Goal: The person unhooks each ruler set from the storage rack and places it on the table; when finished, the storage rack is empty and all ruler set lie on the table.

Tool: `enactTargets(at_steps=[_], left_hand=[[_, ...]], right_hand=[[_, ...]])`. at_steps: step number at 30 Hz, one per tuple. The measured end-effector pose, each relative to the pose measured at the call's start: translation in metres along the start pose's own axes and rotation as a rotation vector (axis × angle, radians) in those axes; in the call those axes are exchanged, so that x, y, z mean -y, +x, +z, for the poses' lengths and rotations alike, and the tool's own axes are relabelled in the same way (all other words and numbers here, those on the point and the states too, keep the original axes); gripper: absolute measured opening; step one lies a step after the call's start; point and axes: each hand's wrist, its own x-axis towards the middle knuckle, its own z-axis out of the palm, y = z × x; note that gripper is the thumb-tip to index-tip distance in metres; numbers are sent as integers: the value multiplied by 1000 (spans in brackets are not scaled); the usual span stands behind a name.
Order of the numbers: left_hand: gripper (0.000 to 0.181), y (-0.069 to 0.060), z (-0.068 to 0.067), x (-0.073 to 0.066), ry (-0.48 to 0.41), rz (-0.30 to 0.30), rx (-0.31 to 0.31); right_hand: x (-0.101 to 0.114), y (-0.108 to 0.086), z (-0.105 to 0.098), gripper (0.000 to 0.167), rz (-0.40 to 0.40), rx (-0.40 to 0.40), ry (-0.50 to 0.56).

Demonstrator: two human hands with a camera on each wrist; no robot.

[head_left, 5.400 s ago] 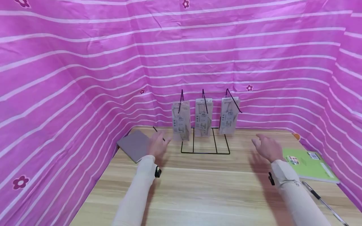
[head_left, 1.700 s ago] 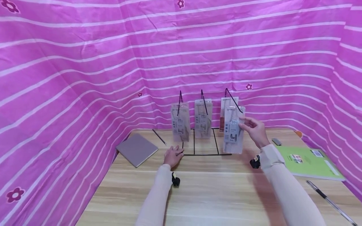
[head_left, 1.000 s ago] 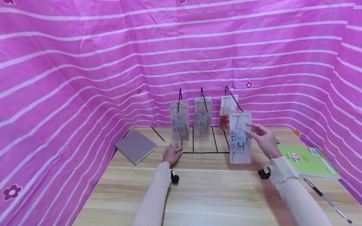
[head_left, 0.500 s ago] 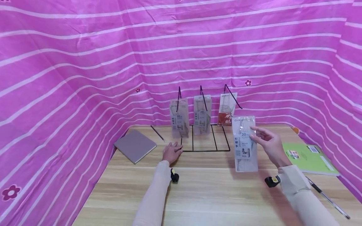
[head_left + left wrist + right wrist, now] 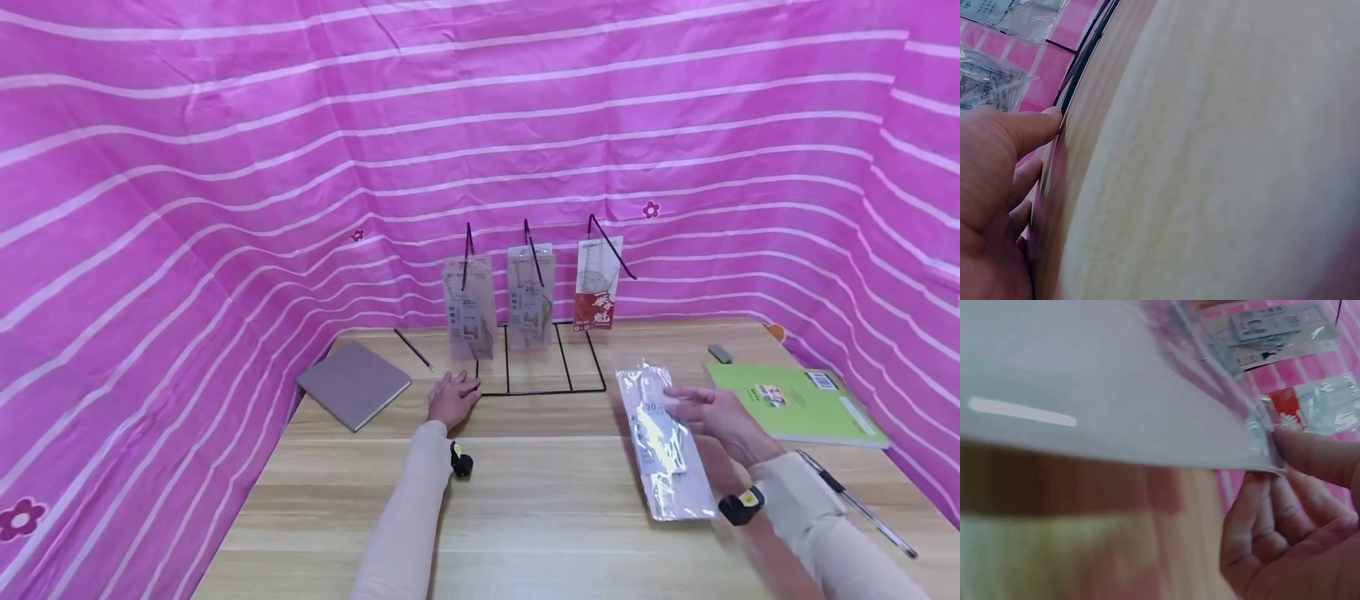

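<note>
Pink striped cloth [image 5: 480, 158] hangs round table [image 5: 525, 517]. Our right hand [image 5: 723, 421] pinches side of packet [image 5: 663, 450], tilted over table, nearer right edge than left. Our left hand [image 5: 453, 400] lies unclenched, touching front left corner of rack [image 5: 540, 392]. We judge step as carrying packet clear of rack; next move likely calls for lowering it flat. We read "20" on packet, rest glare; red label [image 5: 594, 312] on rack shows white Chinese characters.

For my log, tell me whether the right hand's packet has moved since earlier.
Yes: against the rack, the packet has moved right, down and nearer the camera.
</note>
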Motion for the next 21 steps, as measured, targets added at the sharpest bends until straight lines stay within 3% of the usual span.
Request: enactTargets(at_steps=[3,12,21], left_hand=[[35,-1,0,-1,-5,5,-4],[35,-2,0,1,9,7,-14],[35,-2,-1,-2,1,5,-4]], right_hand=[[-10,-2,0,56,46,29,-16],[-27,-3,-1,50,114,57,100],[-38,-2,2,51,53,81,-87]])
